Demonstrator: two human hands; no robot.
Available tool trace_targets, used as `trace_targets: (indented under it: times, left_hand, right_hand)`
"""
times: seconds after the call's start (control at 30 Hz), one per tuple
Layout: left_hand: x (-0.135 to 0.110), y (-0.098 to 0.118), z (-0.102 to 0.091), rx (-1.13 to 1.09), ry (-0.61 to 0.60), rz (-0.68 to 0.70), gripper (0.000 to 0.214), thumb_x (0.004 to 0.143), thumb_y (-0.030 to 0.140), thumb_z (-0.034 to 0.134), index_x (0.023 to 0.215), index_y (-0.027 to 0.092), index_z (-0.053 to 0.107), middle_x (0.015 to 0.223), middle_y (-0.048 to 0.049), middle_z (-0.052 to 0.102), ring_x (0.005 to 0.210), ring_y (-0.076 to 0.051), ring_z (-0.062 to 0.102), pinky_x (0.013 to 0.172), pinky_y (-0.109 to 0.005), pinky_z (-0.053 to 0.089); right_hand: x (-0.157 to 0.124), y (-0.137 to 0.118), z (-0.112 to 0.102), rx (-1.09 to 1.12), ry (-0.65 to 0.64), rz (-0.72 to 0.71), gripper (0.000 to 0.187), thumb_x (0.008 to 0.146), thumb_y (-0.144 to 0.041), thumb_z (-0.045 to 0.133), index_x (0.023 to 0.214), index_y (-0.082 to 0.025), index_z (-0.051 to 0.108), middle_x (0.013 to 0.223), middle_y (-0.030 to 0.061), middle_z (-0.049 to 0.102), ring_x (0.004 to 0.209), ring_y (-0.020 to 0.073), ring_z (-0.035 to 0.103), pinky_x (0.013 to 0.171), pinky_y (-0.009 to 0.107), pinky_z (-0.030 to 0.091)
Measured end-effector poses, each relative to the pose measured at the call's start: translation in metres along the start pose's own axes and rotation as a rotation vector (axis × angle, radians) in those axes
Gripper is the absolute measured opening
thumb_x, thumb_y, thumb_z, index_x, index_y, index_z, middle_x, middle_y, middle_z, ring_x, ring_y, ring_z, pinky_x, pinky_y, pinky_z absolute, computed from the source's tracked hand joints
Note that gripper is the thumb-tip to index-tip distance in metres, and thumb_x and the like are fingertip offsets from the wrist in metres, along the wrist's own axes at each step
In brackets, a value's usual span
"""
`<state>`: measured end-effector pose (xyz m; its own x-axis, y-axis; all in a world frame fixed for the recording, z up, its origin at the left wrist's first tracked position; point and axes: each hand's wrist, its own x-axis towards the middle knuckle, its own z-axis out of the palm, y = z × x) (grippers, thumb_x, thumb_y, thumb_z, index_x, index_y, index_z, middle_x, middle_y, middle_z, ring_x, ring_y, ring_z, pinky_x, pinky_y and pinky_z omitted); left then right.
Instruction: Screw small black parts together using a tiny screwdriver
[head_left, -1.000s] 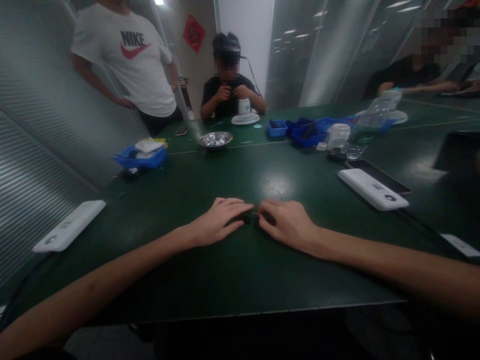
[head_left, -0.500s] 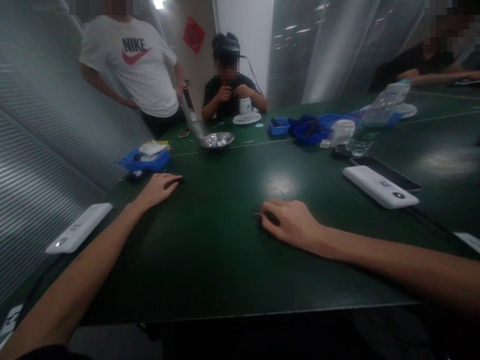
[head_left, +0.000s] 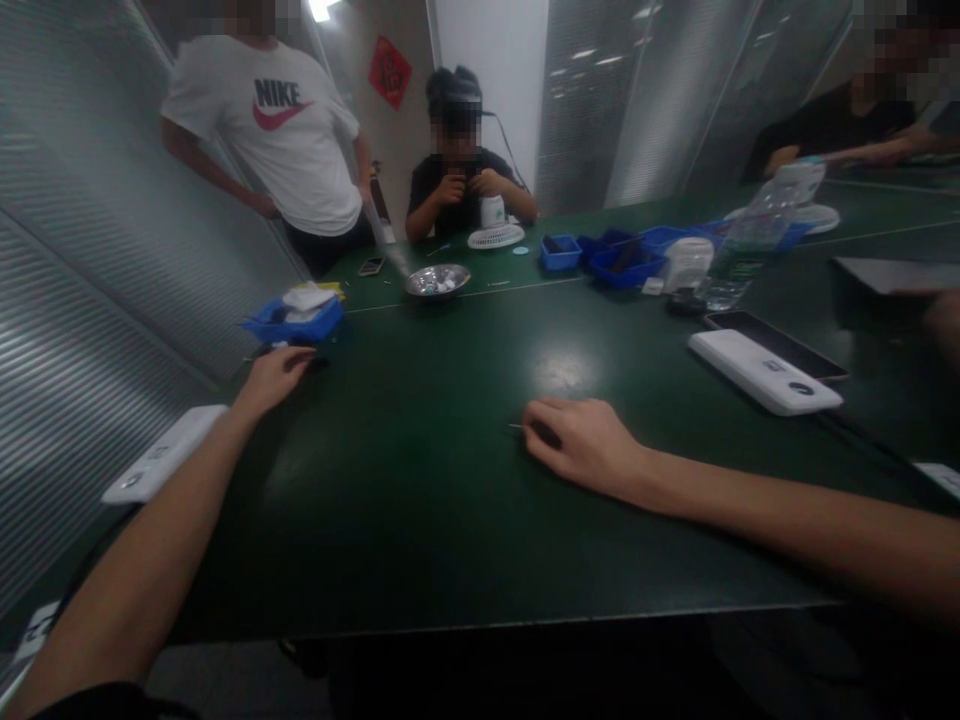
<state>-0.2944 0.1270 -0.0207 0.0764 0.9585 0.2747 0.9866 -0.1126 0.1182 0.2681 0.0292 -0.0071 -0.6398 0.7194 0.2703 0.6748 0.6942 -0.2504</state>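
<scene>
My left hand lies low over the green table, close to the near side of a blue tray. Its fingers are stretched out with the thumb apart, and a dark patch beneath them could be shadow or a small object. On the table in front of me rests my right hand, curled with thumb and forefinger closed on a thin metal rod. The rod's tip sticks out to the left; the remainder is hidden in the hand. White cloth or paper sits in the blue tray.
White power banks lie left and right, beside a dark phone. Further back are a metal bowl, blue bins and a bottle. A person sits opposite; another stands left.
My left hand has moved left, toward the near side of the blue tray. My right hand stays put with the rod. At the right edge, a dark box-like shape and a blurred hand have appeared.
</scene>
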Motion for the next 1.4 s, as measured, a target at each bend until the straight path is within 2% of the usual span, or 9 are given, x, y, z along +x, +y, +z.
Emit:
trace_targets:
  times: [0.27,0.4,0.53,0.63,0.8,1.0,1.13,1.27,1.4]
  left_hand:
    - [0.004,0.006,-0.006,0.036,-0.062,-0.112,0.035,0.099,0.033,0.055,0.116,0.007,0.071,0.113,-0.0047,0.071,0.101,-0.021,0.06,0.092,-0.029,0.041]
    - [0.0,0.014,-0.012,0.01,-0.014,-0.177,0.036,0.1,0.033,0.055,0.12,0.005,0.067,0.109,-0.0036,0.071,0.093,-0.018,0.059,0.084,-0.026,0.041]
    - [0.0,0.025,-0.021,-0.067,0.077,-0.213,0.036,0.101,0.032,0.056,0.123,0.005,0.064,0.106,-0.0002,0.072,0.094,-0.015,0.058,0.087,-0.024,0.04]
    - [0.003,0.034,-0.027,-0.122,0.066,-0.262,0.036,0.099,0.034,0.06,0.122,0.007,0.067,0.099,0.0019,0.072,0.093,-0.015,0.059,0.087,-0.024,0.042]
    - [0.007,0.043,-0.028,-0.207,0.015,-0.391,0.037,0.094,0.033,0.066,0.123,0.009,0.07,0.085,0.0003,0.073,0.074,-0.012,0.062,0.069,-0.02,0.042]
    - [0.006,0.042,-0.027,-0.098,0.017,-0.281,0.038,0.093,0.037,0.067,0.12,0.009,0.072,0.086,0.0014,0.073,0.072,-0.011,0.059,0.07,-0.02,0.04]
    - [0.007,0.04,-0.026,-0.021,-0.024,-0.219,0.039,0.095,0.039,0.065,0.119,0.01,0.073,0.099,-0.0007,0.074,0.08,-0.014,0.059,0.073,-0.021,0.038]
    - [0.009,0.04,-0.023,-0.006,-0.078,-0.251,0.04,0.095,0.044,0.063,0.12,0.014,0.074,0.108,-0.0014,0.073,0.088,-0.017,0.06,0.075,-0.022,0.039]
    - [0.011,0.04,-0.021,-0.017,-0.119,-0.302,0.045,0.095,0.049,0.061,0.123,0.016,0.072,0.099,0.001,0.075,0.083,-0.017,0.061,0.07,-0.021,0.039]
  right_hand:
    - [0.0,-0.001,-0.002,0.017,-0.015,0.004,0.02,0.099,-0.034,0.051,0.098,-0.019,0.064,0.087,0.0033,0.067,0.06,0.0117,0.053,0.055,0.027,0.03]
    - [-0.001,0.0,-0.003,0.025,-0.027,0.003,0.02,0.099,-0.033,0.051,0.098,-0.019,0.064,0.087,0.0033,0.067,0.061,0.0119,0.053,0.054,0.027,0.031]
    - [-0.001,0.001,-0.002,0.021,-0.019,0.002,0.02,0.1,-0.033,0.05,0.097,-0.019,0.064,0.087,0.0031,0.067,0.061,0.0116,0.053,0.055,0.027,0.03]
    - [-0.001,0.002,0.0,0.023,-0.019,-0.003,0.02,0.099,-0.033,0.051,0.098,-0.019,0.064,0.087,0.003,0.067,0.061,0.0112,0.052,0.055,0.027,0.031]
    - [-0.001,0.002,0.0,0.004,-0.024,-0.001,0.02,0.099,-0.034,0.05,0.097,-0.019,0.064,0.085,0.0022,0.066,0.06,0.0115,0.051,0.055,0.027,0.03]
    - [-0.001,0.001,-0.003,0.025,-0.031,-0.006,0.02,0.1,-0.034,0.051,0.098,-0.018,0.064,0.087,0.0022,0.066,0.062,0.0113,0.052,0.056,0.026,0.032]
    - [-0.001,0.0,-0.004,0.007,-0.033,-0.006,0.021,0.1,-0.034,0.05,0.097,-0.018,0.064,0.085,0.0021,0.066,0.06,0.0109,0.05,0.056,0.026,0.029]
    - [0.0,0.0,-0.006,0.007,-0.055,0.002,0.021,0.1,-0.033,0.05,0.096,-0.018,0.064,0.087,0.0026,0.067,0.061,0.0106,0.05,0.056,0.026,0.028]
    - [0.0,-0.001,-0.008,0.0,-0.058,0.009,0.019,0.099,-0.032,0.051,0.097,-0.017,0.064,0.087,0.0032,0.067,0.062,0.0105,0.049,0.056,0.026,0.028]
